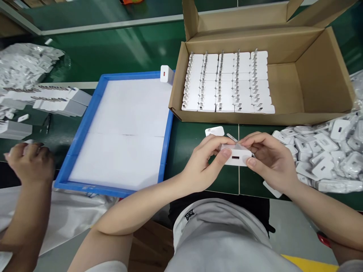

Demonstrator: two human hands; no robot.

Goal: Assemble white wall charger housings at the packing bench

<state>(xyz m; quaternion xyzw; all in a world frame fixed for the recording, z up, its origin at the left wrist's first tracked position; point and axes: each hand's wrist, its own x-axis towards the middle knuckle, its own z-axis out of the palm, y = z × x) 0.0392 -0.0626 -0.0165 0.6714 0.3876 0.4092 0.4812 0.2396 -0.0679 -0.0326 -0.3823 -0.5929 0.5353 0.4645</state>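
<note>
Both my hands hold one white charger (237, 155) just above the green table, its USB port facing me. My left hand (204, 163) grips its left end with thumb and fingers. My right hand (268, 156) pinches its right end, where thin clear film sits on the charger. Another white charger (214, 131) lies on the table just behind my hands. Beyond them an open cardboard box (312, 75) holds rows of white chargers (228, 81) standing with prongs up.
A blue tray (85, 128) with white sheets lies to the left, a single charger (166, 73) on its far rim. A heap of film-wrapped chargers (331, 151) fills the right. A co-worker's hand (30, 162) works at far left, near stacked chargers (48, 98).
</note>
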